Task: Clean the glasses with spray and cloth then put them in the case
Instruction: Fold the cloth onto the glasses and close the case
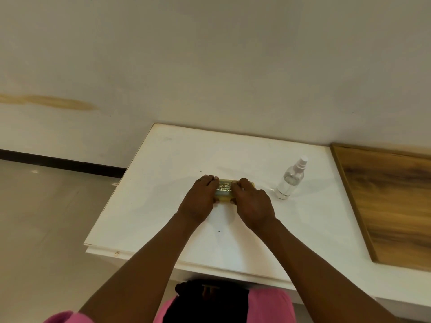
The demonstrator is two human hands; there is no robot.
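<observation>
A small olive-green glasses case [224, 191] with gold lettering on its lid lies on the white table [163, 217], near the middle. My left hand [200, 199] grips its left end and my right hand [253, 202] grips its right end, fingers over the top and thumbs on the near side. The case looks closed. A clear spray bottle [290, 180] with a white nozzle stands upright to the right of my right hand, a short gap away. No glasses and no cloth show in this view.
The table's left edge drops to a tiled floor [46, 217]. A wooden board [391, 206] lies on the table at the far right. A white wall [210, 66] rises just behind the table. Pink clothing shows at the bottom.
</observation>
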